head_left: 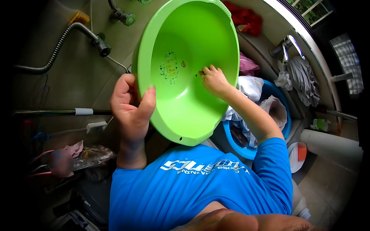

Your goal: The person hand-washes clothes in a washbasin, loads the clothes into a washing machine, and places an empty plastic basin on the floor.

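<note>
A large oval green basin [166, 121] is tilted up in front of me, its hollow inside facing me. My left hand [133, 102] grips its left rim, the thumb over the rim and the fingers behind it. My right hand [214, 80] reaches inside, its bent fingers slightly apart at the inner surface. I see nothing held in it. By its fingertips is a small dark spot [196, 75]. Printed patterns [169, 68] and a small red label [184, 64] mark the inside. There is a small hole [180, 138] in the lower rim.
Below my right forearm stands a blue tub [286, 122] holding white and bluish cloths. A tap [290, 46] and hanging grey cloth [305, 81] are at the right. Metal hose [58, 50] and valves [124, 18] line the left wall. A pole [50, 112] crosses at the left.
</note>
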